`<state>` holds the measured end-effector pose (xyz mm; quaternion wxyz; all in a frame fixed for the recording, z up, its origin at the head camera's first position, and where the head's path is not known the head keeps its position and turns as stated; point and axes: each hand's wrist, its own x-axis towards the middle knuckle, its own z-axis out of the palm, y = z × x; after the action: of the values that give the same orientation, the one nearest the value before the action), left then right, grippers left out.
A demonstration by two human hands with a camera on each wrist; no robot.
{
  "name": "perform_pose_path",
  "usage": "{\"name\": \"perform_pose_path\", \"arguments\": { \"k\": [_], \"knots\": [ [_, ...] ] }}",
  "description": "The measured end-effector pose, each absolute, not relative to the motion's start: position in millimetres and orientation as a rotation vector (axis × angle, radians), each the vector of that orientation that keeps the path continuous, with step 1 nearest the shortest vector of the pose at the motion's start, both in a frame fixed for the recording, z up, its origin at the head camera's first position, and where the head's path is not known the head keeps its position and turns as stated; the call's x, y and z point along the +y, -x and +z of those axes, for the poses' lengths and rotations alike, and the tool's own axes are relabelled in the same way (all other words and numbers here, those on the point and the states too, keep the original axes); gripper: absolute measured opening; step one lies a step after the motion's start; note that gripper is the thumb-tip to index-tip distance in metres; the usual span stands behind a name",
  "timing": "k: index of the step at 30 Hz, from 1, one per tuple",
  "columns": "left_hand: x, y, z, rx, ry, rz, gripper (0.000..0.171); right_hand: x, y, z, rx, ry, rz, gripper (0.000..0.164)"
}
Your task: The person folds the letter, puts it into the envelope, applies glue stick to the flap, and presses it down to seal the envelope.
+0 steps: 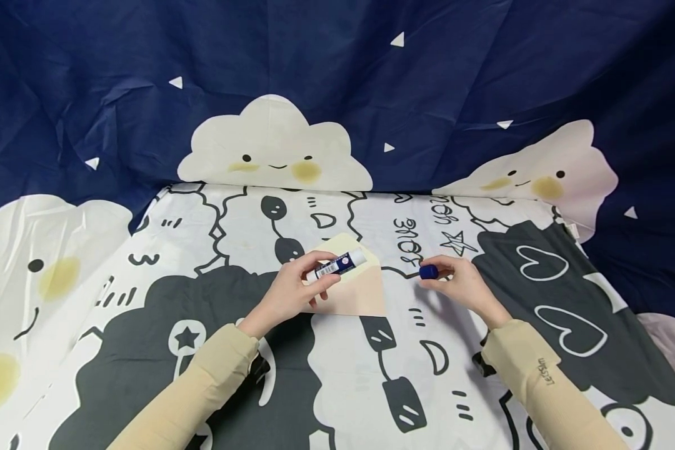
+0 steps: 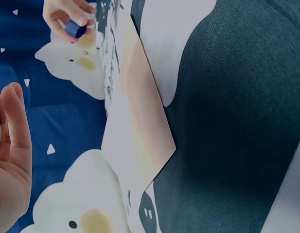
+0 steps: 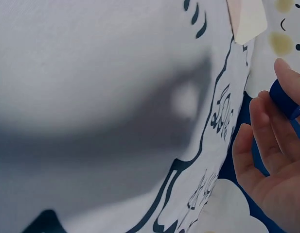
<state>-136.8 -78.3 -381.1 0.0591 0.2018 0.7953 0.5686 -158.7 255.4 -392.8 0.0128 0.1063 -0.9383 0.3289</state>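
Observation:
My left hand [image 1: 295, 287] grips a glue stick [image 1: 337, 265] with a white and dark blue label, its uncapped white end pointing right. In my right hand [image 1: 455, 281] a dark blue cap [image 1: 428, 272] is pinched between thumb and fingers, apart from the stick. The right wrist view shows the same cap [image 3: 286, 99] at the fingertips. Below the glue stick lies an envelope [image 1: 360, 297], pinkish with a pale yellow flap [image 1: 343, 240] opened away from me. The left hand hides part of it. In the left wrist view the envelope [image 2: 145, 97] lies flat on the cloth.
A white and dark grey cloth [image 1: 349, 362] with cartoon drawings covers the surface under the hands. Behind it hangs a navy fabric [image 1: 326, 56] printed with smiling clouds [image 1: 272, 147] and small white triangles.

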Motion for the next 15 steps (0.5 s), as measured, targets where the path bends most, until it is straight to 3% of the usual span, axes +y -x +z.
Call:
{"name": "perform_pose_path", "arguments": {
  "k": [15],
  "knots": [
    [-77.1, 136.7, -383.3, 2.401, -0.625, 1.732, 0.036, 266.1, 158.2, -403.4, -3.070, -0.272, 0.929, 0.035]
  ]
}}
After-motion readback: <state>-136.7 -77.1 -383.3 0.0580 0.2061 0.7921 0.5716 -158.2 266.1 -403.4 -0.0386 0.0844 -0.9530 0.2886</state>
